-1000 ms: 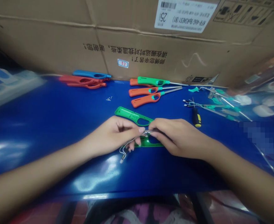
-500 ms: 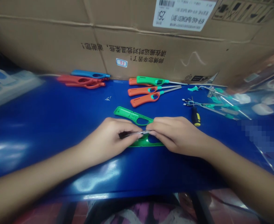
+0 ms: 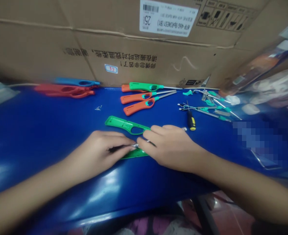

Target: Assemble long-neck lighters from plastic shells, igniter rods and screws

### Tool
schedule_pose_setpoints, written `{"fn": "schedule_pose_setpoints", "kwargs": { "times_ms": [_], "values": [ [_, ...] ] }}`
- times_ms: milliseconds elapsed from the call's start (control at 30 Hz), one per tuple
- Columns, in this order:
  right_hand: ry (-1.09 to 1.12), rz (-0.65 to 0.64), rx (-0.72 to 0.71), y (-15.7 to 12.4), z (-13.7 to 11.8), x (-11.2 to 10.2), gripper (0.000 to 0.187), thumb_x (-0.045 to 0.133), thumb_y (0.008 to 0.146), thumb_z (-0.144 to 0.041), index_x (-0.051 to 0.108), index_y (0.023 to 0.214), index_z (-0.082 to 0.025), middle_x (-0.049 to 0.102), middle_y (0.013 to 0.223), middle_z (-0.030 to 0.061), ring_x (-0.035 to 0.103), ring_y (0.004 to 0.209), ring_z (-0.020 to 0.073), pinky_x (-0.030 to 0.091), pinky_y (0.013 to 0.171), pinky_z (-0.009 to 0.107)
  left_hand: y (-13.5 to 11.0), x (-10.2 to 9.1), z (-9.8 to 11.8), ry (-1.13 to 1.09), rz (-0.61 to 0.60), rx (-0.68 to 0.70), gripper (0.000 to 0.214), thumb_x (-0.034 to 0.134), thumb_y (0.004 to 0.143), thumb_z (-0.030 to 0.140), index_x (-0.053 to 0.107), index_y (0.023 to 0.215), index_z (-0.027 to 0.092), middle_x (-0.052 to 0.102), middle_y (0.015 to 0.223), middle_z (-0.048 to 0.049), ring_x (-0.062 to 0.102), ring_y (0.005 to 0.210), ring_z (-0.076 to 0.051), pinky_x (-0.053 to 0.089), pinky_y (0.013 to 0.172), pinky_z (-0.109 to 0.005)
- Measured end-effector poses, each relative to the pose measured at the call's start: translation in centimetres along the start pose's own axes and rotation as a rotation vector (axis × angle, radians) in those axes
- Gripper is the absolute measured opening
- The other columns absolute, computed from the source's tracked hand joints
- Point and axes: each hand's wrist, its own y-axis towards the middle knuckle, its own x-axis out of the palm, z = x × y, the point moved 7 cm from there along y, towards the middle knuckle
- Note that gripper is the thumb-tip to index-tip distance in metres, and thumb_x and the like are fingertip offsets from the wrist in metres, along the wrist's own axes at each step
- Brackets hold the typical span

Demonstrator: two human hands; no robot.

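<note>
Between the thumb and forefinger of my left hand (image 3: 109,148) is a small silver metal part (image 3: 135,145), mostly covered by the fingertips. My right hand (image 3: 169,148) is closed, its fingertips meeting that part. A thin metal rod (image 3: 148,141) shows between its fingers, and a silver end shows beyond the knuckles. Below both hands lies a green lighter handle half (image 3: 134,154), partly hidden. Just behind them, a second green lighter handle half (image 3: 119,123) rests with its hollow side up, its right end covered by my right hand.
Assembled lighters (image 3: 139,106) in orange and green lie toward the back. Red handle shells (image 3: 63,90) and blue ones (image 3: 76,81) are at left. A screwdriver (image 3: 191,120) and several metal-and-teal lighter parts (image 3: 212,107) lie right. A cardboard box (image 3: 85,36) stands behind.
The view has shifted, so everything on the table sits further left. My right hand has turned more knuckles-up over the green half, and a silver end now shows behind it.
</note>
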Motion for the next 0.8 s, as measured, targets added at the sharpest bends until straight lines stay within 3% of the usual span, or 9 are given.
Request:
{"fn": "schedule_pose_setpoints", "kwargs": {
  "times_ms": [233,333,433,567,800],
  "values": [
    [-0.069,0.110,-0.027,-0.3,-0.5,-1.2,0.021,0.046,0.099,-0.012,0.062,0.086,-0.018,0.058,0.078,0.0030,0.051,0.075,0.0195,0.020,0.059,0.035,-0.1,0.2,0.6,-0.022,-0.024,0.026,0.012,0.065,0.095,0.020,0.076,0.098,0.020,0.076,0.086,-0.0016,0.071,0.075,-0.013,0.054,0.068,-0.020],
    [0.001,0.109,-0.023,-0.3,-0.3,-1.4,0.025,0.046,0.102,-0.026,0.063,0.084,-0.019,0.060,0.079,0.0033,0.052,0.075,0.0197,0.022,0.058,0.035,0.0,0.2,0.6,-0.068,-0.015,0.015,0.010,0.066,0.094,0.020,0.076,0.095,0.019,0.076,0.084,-0.0007,0.070,0.074,-0.011,0.053,0.067,-0.018],
    [0.118,0.100,0.004,-0.2,0.3,-1.4,0.036,0.048,0.099,-0.047,0.063,0.082,-0.020,0.061,0.078,0.0027,0.051,0.072,0.0191,0.021,0.056,0.034,0.2,0.5,0.3,-0.182,-0.031,-0.077,0.007,0.070,0.092,0.021,0.078,0.091,0.021,0.076,0.081,0.0012,0.070,0.070,-0.009,0.052,0.064,-0.015],
    [0.169,0.085,0.060,-0.3,1.1,-1.2,0.046,0.049,0.097,-0.058,0.062,0.075,-0.020,0.060,0.069,0.0006,0.050,0.063,0.0172,0.016,0.055,0.032,0.2,0.9,0.5,-0.337,-0.043,-0.209,0.007,0.074,0.089,0.024,0.079,0.088,0.021,0.077,0.074,0.0017,0.069,0.063,-0.009,0.053,0.059,-0.014],
    [0.312,0.014,0.092,-0.7,2.0,-1.4,0.049,0.047,0.100,-0.055,0.057,0.068,-0.018,0.055,0.061,-0.0008,0.047,0.059,0.0137,0.017,0.055,0.031,-0.6,1.5,0.5,-0.610,-0.121,-0.430,0.018,0.070,0.090,0.030,0.078,0.103,0.020,0.078,0.082,-0.0036,0.072,0.073,-0.014,0.058,0.064,-0.019]
  ]
}}
